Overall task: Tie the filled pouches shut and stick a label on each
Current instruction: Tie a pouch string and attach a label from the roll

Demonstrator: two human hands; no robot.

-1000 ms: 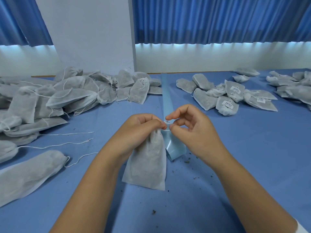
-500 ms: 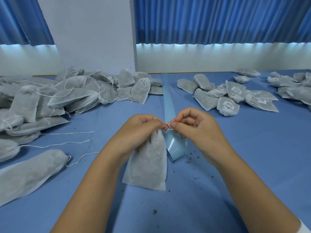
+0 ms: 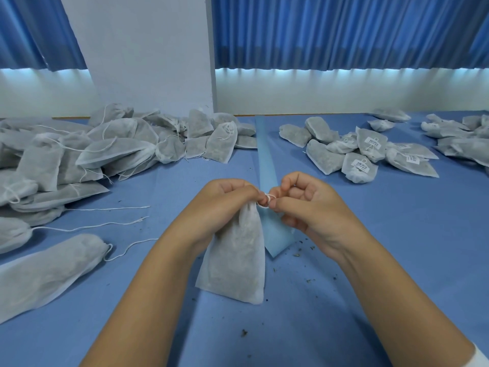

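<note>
- A first label (image 3: 372, 142), white, is lying on the rear pouch (image 3: 367, 153) to the right of the blue strip (image 3: 266, 154). Dark print is showing in short lines but is coming out too small to read.
- A second label (image 3: 361, 165), white, is sitting on the front pouch (image 3: 357, 176), also right of the blue strip. Its print is looking like a dark block with a line beneath, possibly a code, and no letters are coming through.
- A third label (image 3: 412, 160), white, is showing on the flat pouch (image 3: 424, 169) farther right of the blue strip. It is lying at an angle, and its print is blurring into grey marks.
- No word, brand or number is reading clearly.
</note>
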